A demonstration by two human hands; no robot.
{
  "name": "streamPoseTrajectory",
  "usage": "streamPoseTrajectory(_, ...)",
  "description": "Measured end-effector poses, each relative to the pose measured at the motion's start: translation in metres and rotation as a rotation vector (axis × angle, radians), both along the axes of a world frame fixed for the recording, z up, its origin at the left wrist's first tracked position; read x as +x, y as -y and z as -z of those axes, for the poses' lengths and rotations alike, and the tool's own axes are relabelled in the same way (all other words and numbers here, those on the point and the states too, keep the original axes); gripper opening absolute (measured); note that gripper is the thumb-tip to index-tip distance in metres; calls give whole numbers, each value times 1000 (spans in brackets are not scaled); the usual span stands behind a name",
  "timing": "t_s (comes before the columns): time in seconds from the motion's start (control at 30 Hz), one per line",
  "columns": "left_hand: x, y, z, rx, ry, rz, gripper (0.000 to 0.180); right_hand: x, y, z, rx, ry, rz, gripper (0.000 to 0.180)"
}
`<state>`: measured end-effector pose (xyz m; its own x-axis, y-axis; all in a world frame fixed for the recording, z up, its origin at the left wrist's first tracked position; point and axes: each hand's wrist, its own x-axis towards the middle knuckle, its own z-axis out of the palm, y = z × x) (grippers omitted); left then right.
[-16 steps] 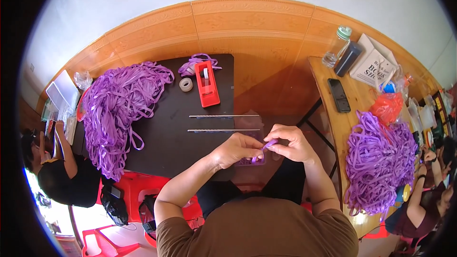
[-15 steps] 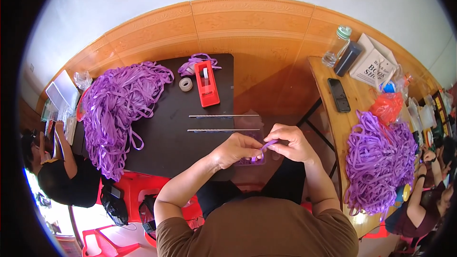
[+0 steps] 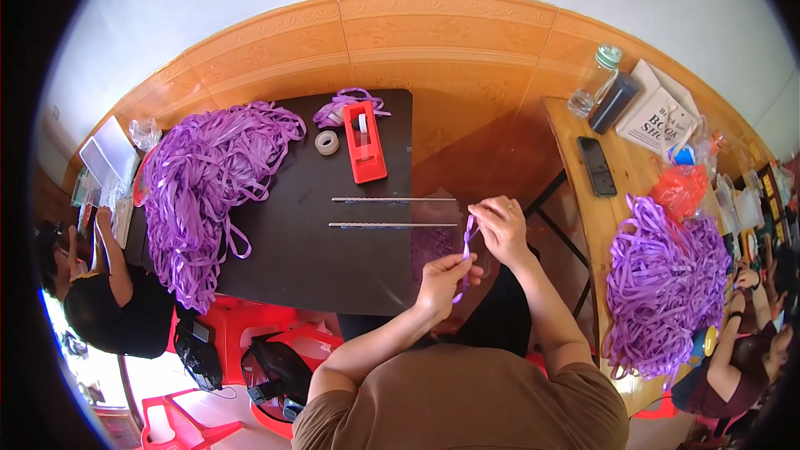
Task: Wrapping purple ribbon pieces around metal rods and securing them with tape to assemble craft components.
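Note:
A narrow purple ribbon (image 3: 467,243) is stretched between my hands, just off the right edge of the dark table. My left hand (image 3: 446,283) pinches its lower part, and a short tail hangs below the fingers. Higher up and to the right, my right hand (image 3: 502,229) grips the upper end between thumb and fingers. Two thin metal rods (image 3: 393,199) lie parallel on the table, their tips reaching past its edge. Beneath the hands, a clear plastic container (image 3: 432,243) with purple ribbon in it is partly hidden.
On the dark table (image 3: 292,258) lie a large purple ribbon heap (image 3: 212,183), a red tape dispenser (image 3: 363,146) and a tape roll (image 3: 327,143). The wooden table (image 3: 575,133) at right bears another heap (image 3: 667,283), a phone (image 3: 596,167) and bottles (image 3: 612,104). People sit at both sides.
My hands have moved apart: the right one up, the left one down and to the right. The ribbon between them is now drawn out nearly upright.

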<state>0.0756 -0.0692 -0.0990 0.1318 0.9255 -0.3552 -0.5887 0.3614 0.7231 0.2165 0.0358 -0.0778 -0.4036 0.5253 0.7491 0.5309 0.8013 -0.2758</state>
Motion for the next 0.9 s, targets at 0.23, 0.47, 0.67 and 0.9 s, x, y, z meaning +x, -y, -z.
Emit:
streamPoseTrajectory(0.23,12,-34,42,235,-55,-198,21,-15,-37,20,36,-107,-26,32)
streamPoseTrajectory(0.47,-1,-51,50,349,-132,-349,20,-37,-68,27,-51,-148,-174,30)
streamPoseTrajectory(0.67,-1,-51,57,336,-148,-454,17,-57,-69,48,-222,-273,-271,31)
streamPoseTrajectory(0.9,-2,-26,73,222,-176,-376,19,-65,-32,108,-530,-387,-235,14)
